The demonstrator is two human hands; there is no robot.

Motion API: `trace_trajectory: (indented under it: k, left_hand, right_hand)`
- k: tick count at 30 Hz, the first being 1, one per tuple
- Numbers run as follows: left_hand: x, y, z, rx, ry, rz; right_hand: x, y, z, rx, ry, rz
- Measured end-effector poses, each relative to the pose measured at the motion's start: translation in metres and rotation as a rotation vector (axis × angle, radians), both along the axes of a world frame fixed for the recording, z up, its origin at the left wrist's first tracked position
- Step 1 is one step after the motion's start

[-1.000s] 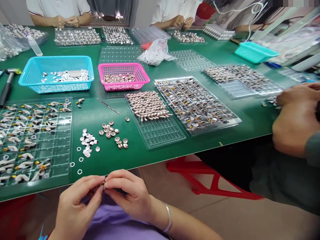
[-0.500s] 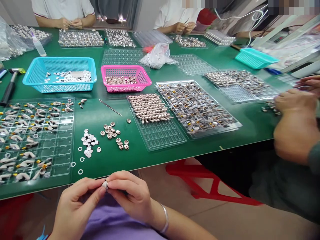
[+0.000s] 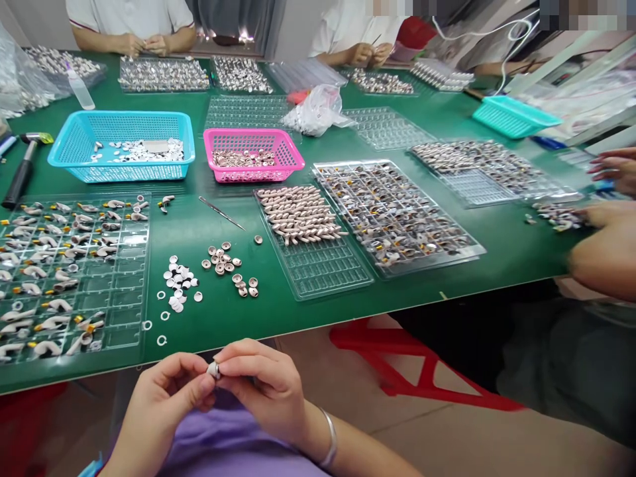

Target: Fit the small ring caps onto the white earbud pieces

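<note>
Just past the table's front edge, my left hand (image 3: 171, 397) and my right hand (image 3: 271, 387) meet fingertip to fingertip. Both pinch one small pale earbud shell (image 3: 213, 370) between thumb and fingers; its inner side is hidden. On the table beyond lie a cluster of white discs (image 3: 177, 283), several thin white rings (image 3: 161, 340) and a group of beige earbud caps (image 3: 221, 258). To the left, a clear compartment tray (image 3: 124, 301) holds rows of earbud parts with orange bits. Metal tweezers (image 3: 222, 213) rest farther back.
A blue basket (image 3: 124, 173) and a pink basket (image 3: 253, 175) stand behind the parts. Right of centre are a tray of beige stems (image 3: 328, 271) and a filled tray (image 3: 397, 212). A hammer (image 3: 22, 172) lies left. A co-worker's arm (image 3: 603, 245) reaches in from the right, above a red stool (image 3: 422, 377).
My left fingers have shifted slightly on the earbud shell, which shows more of its pale side. At the right, the co-worker's hands have drawn apart, uncovering a pile of parts.
</note>
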State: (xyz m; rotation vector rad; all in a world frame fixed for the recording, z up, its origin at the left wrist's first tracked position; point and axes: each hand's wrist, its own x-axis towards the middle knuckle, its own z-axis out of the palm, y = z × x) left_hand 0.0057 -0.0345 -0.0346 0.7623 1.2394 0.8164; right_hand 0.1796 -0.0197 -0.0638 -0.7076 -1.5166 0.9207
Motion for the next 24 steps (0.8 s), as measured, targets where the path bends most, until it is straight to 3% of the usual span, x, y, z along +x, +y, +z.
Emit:
trace_trajectory:
  k: [10,14,24]
  left_hand:
    - [0.006,-0.004,0.015,0.108,0.217,-0.305]
    - [0.008,-0.006,0.015,0.048,0.185,-0.331]
    - [0.008,-0.006,0.013,0.057,0.206,-0.359]
  right_hand:
    - [-0.007,-0.002,-0.011,-0.366,0.318,0.111]
    - [-0.008,-0.003,-0.014,-0.582,0.464,0.208]
    - [-0.010,-0.002,-0.021,-0.870,0.583,0.293]
